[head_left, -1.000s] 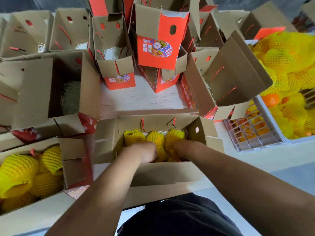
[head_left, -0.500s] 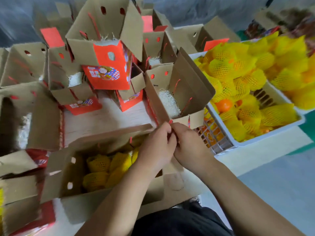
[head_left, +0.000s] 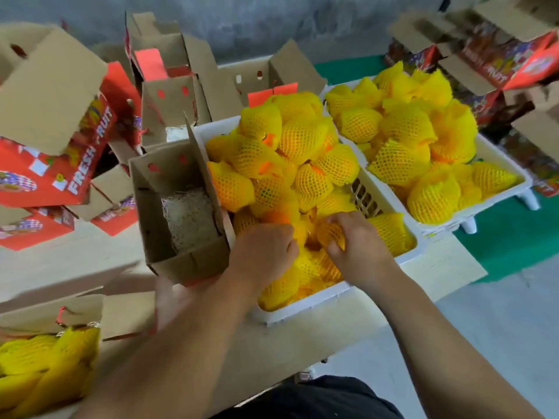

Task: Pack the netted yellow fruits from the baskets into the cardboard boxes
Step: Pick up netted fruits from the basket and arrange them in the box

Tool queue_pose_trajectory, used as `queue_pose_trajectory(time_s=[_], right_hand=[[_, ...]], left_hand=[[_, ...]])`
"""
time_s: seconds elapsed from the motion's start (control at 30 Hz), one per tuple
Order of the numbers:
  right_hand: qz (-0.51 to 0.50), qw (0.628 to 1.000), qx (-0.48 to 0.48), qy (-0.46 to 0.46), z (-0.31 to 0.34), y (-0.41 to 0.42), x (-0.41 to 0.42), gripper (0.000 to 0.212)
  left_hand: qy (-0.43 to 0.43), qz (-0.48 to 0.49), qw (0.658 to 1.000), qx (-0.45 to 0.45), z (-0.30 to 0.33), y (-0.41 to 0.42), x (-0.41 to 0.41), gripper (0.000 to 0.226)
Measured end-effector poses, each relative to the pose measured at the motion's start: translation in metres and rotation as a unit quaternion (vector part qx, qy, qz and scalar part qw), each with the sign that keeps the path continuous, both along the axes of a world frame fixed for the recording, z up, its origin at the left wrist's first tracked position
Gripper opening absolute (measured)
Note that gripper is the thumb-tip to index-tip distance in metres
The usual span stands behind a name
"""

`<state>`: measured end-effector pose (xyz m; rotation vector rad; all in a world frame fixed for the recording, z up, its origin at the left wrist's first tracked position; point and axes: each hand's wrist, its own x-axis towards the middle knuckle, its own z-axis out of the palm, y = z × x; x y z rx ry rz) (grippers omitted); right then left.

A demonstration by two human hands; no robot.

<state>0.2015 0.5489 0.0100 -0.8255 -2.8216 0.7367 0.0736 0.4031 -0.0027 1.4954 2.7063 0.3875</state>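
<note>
Two white plastic baskets hold piles of netted yellow fruits (head_left: 290, 152): a near basket (head_left: 305, 303) in the middle and a far basket (head_left: 496, 158) to its right. Both my hands reach into the near basket's front end. My left hand (head_left: 264, 252) curls down over the fruits there; what it holds is hidden. My right hand (head_left: 354, 243) grips one netted fruit (head_left: 331, 234). An open cardboard box (head_left: 181, 258) with straw padding on its floor stands just left of the near basket. Another box (head_left: 48, 355) at the lower left is full of netted fruits.
Many open red-and-brown cardboard boxes (head_left: 51, 131) are stacked and tilted across the left and back of the wooden table (head_left: 290, 346). More boxes (head_left: 514, 58) sit at the far right. A green surface (head_left: 514, 237) lies under the far basket.
My view has swung right, from the filled box to the baskets. Both hands left the box flaps and went into the near basket; my right hand took hold of a netted fruit.
</note>
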Motion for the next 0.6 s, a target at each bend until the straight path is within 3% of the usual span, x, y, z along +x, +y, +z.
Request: queue_pose_trajectory(time_s=[0.07, 0.13, 0.27, 0.37, 0.43, 0.53, 0.6], right_hand=[[-0.003, 0.982, 0.13, -0.14, -0.001, 0.032, 0.0, 0.051], [0.05, 0.927, 0.222, -0.298, 0.002, 0.055, -0.005, 0.06], [0.144, 0.855, 0.295, -0.402, 0.007, 0.07, -0.014, 0.059], [0.169, 0.846, 0.321, -0.392, 0.009, 0.072, -0.019, 0.059], [0.173, 0.858, 0.303, -0.377, 0.013, 0.076, -0.015, 0.073], [0.158, 0.914, 0.246, -0.282, 0.013, 0.085, -0.001, 0.081], [0.137, 0.969, 0.151, -0.137, 0.013, 0.089, 0.007, 0.074]], left_hand=[[-0.03, 0.04, 0.999, -0.01, -0.014, 0.003, -0.008, 0.035], [-0.045, 0.044, 0.998, -0.009, -0.019, 0.004, -0.01, 0.036], [-0.039, 0.046, 0.998, 0.001, -0.014, 0.001, -0.005, 0.046], [-0.057, 0.051, 0.997, 0.026, -0.014, 0.0, -0.008, 0.05], [-0.073, 0.055, 0.995, 0.044, -0.013, 0.0, -0.008, 0.051], [-0.106, 0.083, 0.987, 0.085, -0.01, -0.001, -0.007, 0.048], [-0.145, 0.112, 0.972, 0.145, -0.008, -0.004, -0.009, 0.047]])
